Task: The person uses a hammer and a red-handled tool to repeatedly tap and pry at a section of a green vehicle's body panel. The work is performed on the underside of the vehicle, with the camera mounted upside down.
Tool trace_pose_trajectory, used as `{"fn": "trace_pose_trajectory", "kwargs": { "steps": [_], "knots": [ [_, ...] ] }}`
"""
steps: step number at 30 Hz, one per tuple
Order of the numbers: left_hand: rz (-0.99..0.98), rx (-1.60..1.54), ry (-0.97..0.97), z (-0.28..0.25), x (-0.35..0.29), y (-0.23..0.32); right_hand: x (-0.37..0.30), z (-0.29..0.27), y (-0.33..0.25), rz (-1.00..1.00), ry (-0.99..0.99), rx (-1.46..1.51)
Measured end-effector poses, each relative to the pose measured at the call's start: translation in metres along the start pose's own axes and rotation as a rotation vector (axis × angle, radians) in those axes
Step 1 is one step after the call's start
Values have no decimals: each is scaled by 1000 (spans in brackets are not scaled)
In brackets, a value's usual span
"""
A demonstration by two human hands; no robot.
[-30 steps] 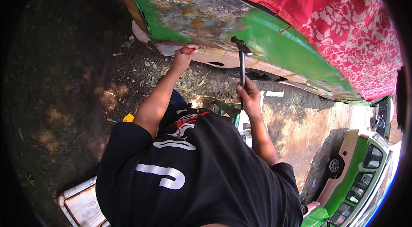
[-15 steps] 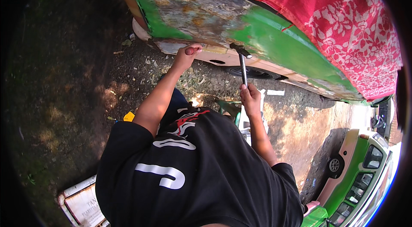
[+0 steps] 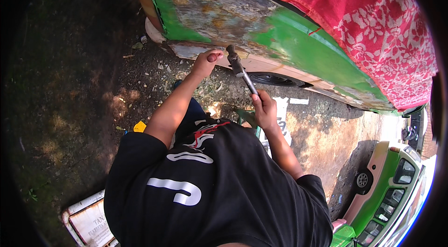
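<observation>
My left hand [image 3: 204,63] is closed round a reddish-brown handle [image 3: 213,57], held up against the lower edge of the vehicle body [image 3: 210,9]. Its far end is hidden, so I cannot tell the tool's kind. A hammer [image 3: 239,68] with a dark metal head and a shiny shaft is gripped low in my right hand [image 3: 266,109]. The hammer head is just right of the left hand, apart from the handle in it. Green paint on the body panel gives way to scraped, rusty bare metal, with a cream strip along the bottom.
A red patterned cloth [image 3: 373,37] drapes over the vehicle's upper right. Its wheel [image 3: 275,80] shows below. A green and cream van [image 3: 378,200] stands at the lower right. A white metal panel [image 3: 91,221] lies lower left, and a yellow scrap [image 3: 139,126] rests on the stony ground.
My right hand has swung the hammer head left, from beside the body panel to near the left hand. My left hand has shifted slightly right, still holding the handle.
</observation>
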State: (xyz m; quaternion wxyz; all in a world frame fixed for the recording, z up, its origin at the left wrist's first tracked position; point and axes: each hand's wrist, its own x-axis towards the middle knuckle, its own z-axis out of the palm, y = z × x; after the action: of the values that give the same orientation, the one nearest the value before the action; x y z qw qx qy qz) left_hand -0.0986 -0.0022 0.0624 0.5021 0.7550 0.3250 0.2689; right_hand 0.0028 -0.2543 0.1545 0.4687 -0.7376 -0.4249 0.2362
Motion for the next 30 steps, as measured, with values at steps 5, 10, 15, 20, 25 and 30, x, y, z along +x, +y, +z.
{"fn": "trace_pose_trajectory", "kwargs": {
  "steps": [5,10,15,20,25,30],
  "knots": [
    [122,-247,-61,8,14,-51,14,23,8,27,-120,-346],
    [124,-168,-31,10,19,-51,8,14,-17,-45,-93,-142],
    [129,-204,-14,15,19,-51,16,24,-5,124,-149,-370],
    [186,-149,41,18,21,-60,7,21,-12,-82,-88,-206],
    [101,-114,-37,16,29,-52,23,27,-3,8,-111,-326],
    [96,-109,-32,17,31,-46,7,20,-3,-59,-91,-130]
  ]
}}
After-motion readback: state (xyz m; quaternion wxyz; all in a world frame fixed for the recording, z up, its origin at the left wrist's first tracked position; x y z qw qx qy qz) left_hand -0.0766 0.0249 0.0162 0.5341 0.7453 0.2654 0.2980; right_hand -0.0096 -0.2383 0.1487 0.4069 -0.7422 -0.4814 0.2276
